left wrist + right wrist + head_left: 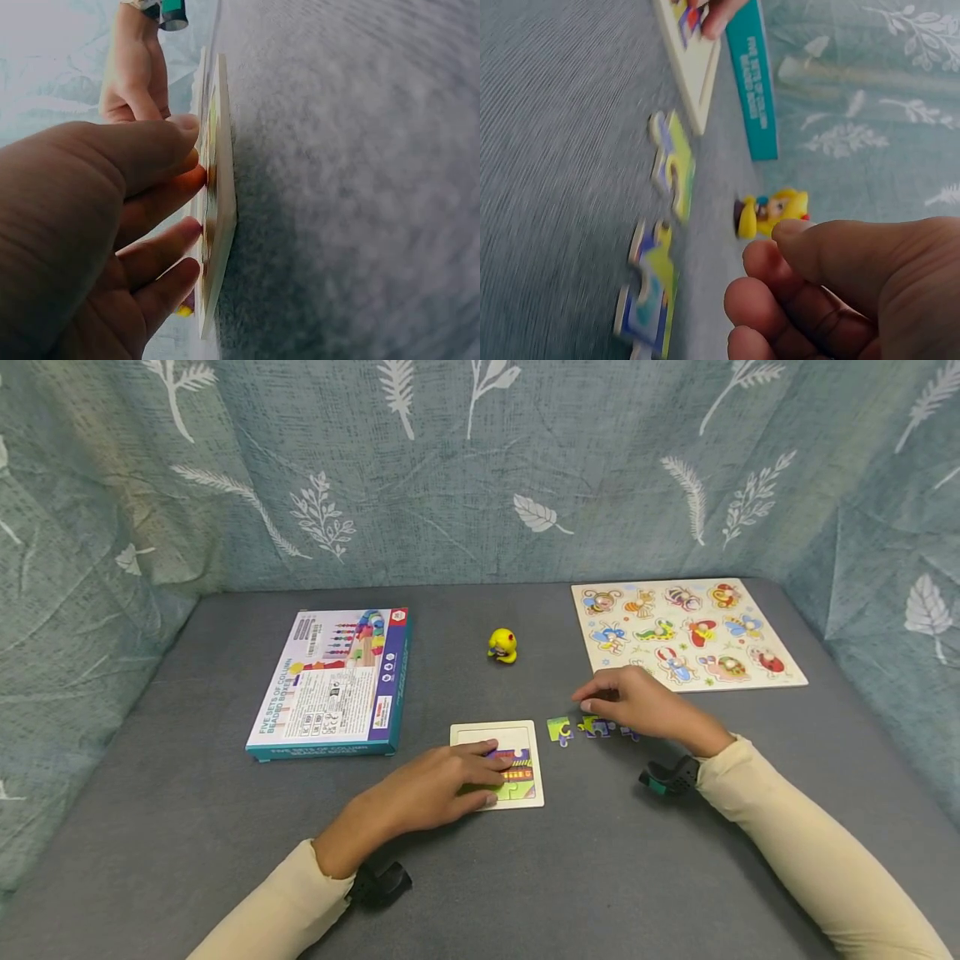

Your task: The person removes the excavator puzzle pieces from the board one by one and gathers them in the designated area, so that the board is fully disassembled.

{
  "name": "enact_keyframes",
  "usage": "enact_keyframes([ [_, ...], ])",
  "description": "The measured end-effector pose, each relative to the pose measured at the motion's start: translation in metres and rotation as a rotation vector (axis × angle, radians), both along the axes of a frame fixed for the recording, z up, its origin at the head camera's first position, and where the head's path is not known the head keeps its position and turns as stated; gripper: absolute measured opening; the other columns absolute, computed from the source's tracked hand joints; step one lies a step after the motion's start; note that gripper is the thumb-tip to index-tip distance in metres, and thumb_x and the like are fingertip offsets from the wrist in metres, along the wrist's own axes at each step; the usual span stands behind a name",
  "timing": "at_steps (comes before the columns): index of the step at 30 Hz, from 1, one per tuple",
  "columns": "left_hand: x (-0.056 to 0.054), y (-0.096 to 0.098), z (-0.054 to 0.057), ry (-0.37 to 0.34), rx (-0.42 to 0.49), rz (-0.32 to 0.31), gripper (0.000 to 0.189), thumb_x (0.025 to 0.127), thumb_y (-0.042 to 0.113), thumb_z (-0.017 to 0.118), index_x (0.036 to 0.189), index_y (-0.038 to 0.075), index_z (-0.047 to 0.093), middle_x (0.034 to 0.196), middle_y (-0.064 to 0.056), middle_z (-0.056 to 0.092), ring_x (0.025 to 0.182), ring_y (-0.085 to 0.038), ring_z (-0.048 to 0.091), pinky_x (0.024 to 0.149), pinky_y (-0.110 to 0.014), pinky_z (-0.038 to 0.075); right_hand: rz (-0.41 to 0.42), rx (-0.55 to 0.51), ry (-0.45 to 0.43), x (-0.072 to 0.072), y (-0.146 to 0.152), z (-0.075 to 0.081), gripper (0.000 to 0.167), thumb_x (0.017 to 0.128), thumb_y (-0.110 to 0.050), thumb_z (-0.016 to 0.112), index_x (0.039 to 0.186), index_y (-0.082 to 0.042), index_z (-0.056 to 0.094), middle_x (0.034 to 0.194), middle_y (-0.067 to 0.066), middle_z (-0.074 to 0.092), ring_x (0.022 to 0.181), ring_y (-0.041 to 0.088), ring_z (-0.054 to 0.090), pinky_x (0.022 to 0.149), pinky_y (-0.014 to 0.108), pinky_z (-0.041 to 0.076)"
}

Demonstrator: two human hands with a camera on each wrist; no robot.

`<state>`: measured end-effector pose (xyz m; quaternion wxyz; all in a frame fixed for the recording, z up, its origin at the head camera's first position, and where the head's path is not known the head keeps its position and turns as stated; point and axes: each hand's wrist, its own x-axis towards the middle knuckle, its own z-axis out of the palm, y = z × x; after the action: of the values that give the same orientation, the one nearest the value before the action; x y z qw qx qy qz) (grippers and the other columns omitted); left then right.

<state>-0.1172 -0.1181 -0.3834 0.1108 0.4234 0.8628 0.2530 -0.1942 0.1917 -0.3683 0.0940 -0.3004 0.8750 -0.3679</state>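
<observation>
A small square jigsaw board (498, 729) with a pale wooden frame lies on the grey cloth, its right part filled with colourful pieces. My left hand (442, 785) rests across it, fingers extended over the picture; in the left wrist view the fingertips (193, 225) touch the board's face. Loose jigsaw pieces lie to the board's right: a green and purple piece (559, 730) and another piece (594, 727). Just above these hovers my right hand (637, 702), its fingers loosely bent. Nothing shows between thumb and fingers in the right wrist view. One more piece (630, 734) is partly hidden under that hand.
A boxed bead set (330, 685) lies at the left. Behind the jigsaw board stands a small yellow toy figure (502, 646). An insect peg puzzle board (682, 635) lies at the back right, beyond my right hand. A patterned curtain (450, 477) hangs behind the table.
</observation>
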Motion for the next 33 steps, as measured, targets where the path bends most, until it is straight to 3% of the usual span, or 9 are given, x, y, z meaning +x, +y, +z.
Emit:
enact_keyframes([
  [9, -0.007, -0.009, 0.000, 0.026, 0.055, 0.016, 0.034, 0.091, 0.028, 0.071, 0.119, 0.010, 0.071, 0.129, 0.002, 0.062, 0.132, -0.020, 0.045, 0.104, -0.043, 0.040, 0.043, -0.033, -0.033, 0.002, -0.015, 0.002, 0.017, 0.093, -0.002, 0.063, 0.107, 0.000, 0.073, 0.099, 0.007, 0.069, 0.077, 0.013, 0.061, 0.066, 0.029, 0.050],
  [16, -0.012, -0.016, 0.000, 0.014, 0.020, 0.071, 0.046, 0.088, 0.027, 0.074, 0.128, 0.006, 0.065, 0.138, -0.005, 0.055, 0.136, -0.022, 0.040, 0.107, -0.043, 0.036, 0.075, -0.045, -0.037, 0.002, -0.025, 0.001, 0.017, 0.094, -0.003, 0.063, 0.108, -0.001, 0.073, 0.099, 0.006, 0.070, 0.069, 0.010, 0.056, 0.060, 0.027, 0.047],
  [24, -0.013, -0.020, 0.000, 0.026, -0.045, 0.082, 0.051, 0.087, 0.029, 0.075, 0.130, 0.004, 0.062, 0.146, -0.008, 0.046, 0.140, -0.025, 0.032, 0.110, -0.044, 0.031, 0.115, -0.048, -0.039, 0.003, -0.036, 0.000, 0.018, 0.093, 0.000, 0.061, 0.107, -0.001, 0.073, 0.097, 0.005, 0.069, 0.057, 0.008, 0.047, 0.053, 0.026, 0.042],
  [33, -0.014, -0.031, 0.014, -0.016, -0.083, 0.105, 0.057, 0.088, 0.032, 0.074, 0.134, 0.002, 0.058, 0.142, -0.010, 0.050, 0.138, -0.025, 0.036, 0.106, -0.046, 0.037, 0.161, -0.056, -0.041, 0.004, -0.048, -0.002, 0.019, 0.094, -0.001, 0.061, 0.108, -0.001, 0.073, 0.102, 0.006, 0.070, 0.064, 0.010, 0.049, 0.058, 0.027, 0.043],
])
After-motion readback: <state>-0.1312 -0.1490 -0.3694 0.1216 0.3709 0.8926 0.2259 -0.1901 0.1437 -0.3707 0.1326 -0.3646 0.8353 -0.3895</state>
